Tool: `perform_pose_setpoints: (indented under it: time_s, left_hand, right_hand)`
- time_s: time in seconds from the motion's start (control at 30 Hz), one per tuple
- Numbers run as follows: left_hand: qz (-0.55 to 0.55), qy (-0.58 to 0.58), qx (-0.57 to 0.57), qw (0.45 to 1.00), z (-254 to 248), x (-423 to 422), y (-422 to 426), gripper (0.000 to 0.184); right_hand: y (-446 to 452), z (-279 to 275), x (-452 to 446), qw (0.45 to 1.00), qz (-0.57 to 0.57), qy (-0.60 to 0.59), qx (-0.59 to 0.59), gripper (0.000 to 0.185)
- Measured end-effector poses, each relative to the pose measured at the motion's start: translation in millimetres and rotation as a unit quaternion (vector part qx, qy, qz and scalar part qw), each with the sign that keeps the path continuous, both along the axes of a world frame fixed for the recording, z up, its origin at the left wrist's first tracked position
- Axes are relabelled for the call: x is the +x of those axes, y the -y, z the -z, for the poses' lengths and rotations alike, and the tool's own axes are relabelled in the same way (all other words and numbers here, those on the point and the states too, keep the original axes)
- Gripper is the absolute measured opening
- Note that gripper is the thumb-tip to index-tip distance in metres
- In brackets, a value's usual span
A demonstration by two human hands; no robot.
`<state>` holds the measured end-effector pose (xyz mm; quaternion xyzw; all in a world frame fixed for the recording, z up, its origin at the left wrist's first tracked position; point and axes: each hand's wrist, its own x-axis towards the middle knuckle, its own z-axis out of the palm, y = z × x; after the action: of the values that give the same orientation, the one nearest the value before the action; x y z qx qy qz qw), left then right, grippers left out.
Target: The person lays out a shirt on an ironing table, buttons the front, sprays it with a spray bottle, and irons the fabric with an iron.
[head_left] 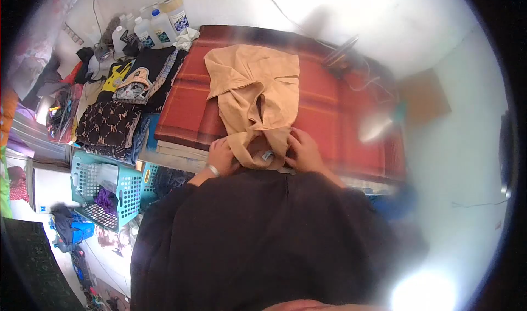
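Observation:
A tan collared shirt [258,91] lies lengthwise on a red striped blanket [340,113], its collar end toward me and its cloth creased. A small pale label shows inside the neck opening. My left hand [222,158], with a pale band at the wrist, grips the left side of the collar. On the other side, my right hand [305,153] has its fingers closed on the collar edge. Some of the fingertips are hidden by the fabric.
Folded clothes [115,119] are stacked to the left, with plastic bottles [162,28] behind them. A teal laundry basket [104,190] sits lower left. A dark, blurred object with a cord [341,58] stands at the blanket's far right.

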<state>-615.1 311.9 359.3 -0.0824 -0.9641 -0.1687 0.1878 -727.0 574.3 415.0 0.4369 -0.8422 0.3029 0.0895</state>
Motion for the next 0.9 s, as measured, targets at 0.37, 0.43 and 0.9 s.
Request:
perform_pose_setpoints:
  time_s: [0.37,0.43,0.9]
  left_hand:
    - [-0.012,-0.209,0.255,0.944,-231.9,-18.8,29.7,0.027]
    - [0.015,-0.218,0.162,0.962,-272.6,3.7,29.7,0.027]
    - [0.004,-0.103,0.348,0.932,-359.8,80.7,39.8,0.012]
  right_hand:
    - [-4.5,-201.6,-37.6,0.936,0.059,0.262,-0.226,0.016]
    - [-16.5,-249.0,-11.0,0.967,0.064,0.21,-0.13,0.02]
    - [-82.5,-291.0,-4.9,0.831,-0.171,0.405,-0.342,0.046]
